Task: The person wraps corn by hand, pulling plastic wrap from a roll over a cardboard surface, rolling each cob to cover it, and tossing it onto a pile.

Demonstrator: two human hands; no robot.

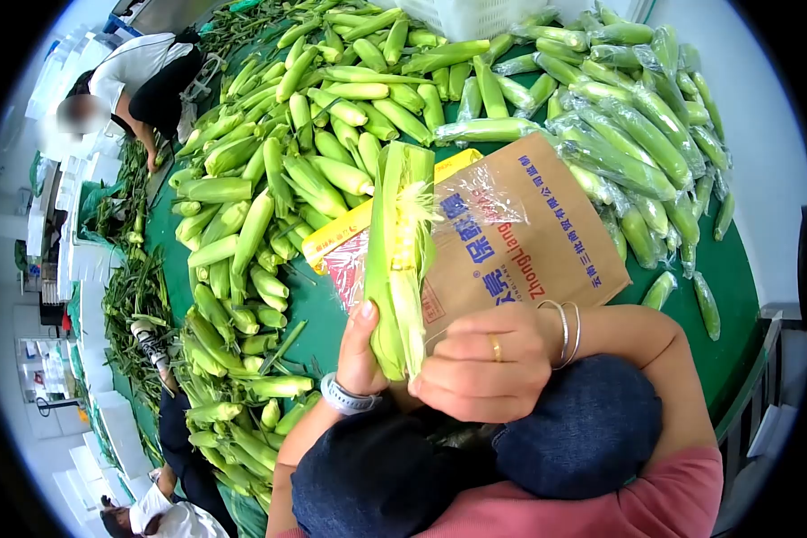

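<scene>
An ear of corn (387, 260) stands nearly upright in front of me, its green husk partly peeled so that yellow kernels and pale silk show. My left hand (360, 359) is wrapped round its lower left side. At the lower right of the ear, my right hand (484, 363) is closed, fingers pinching a pale strip of husk at the base; the fingertips are partly hidden. Behind the ear lies a brown printed cardboard sheet (565, 242) with clear plastic film (489, 202) on it. A yellow printed packet (332, 235) shows beside the ear.
Unwrapped corn ears (332, 99) are heaped at left and back. Corn in clear plastic (637, 143) is piled at right on the green surface (690, 368). A white crate (462, 20) stands at the back. Two other people (143, 76) work at left among husk leaves.
</scene>
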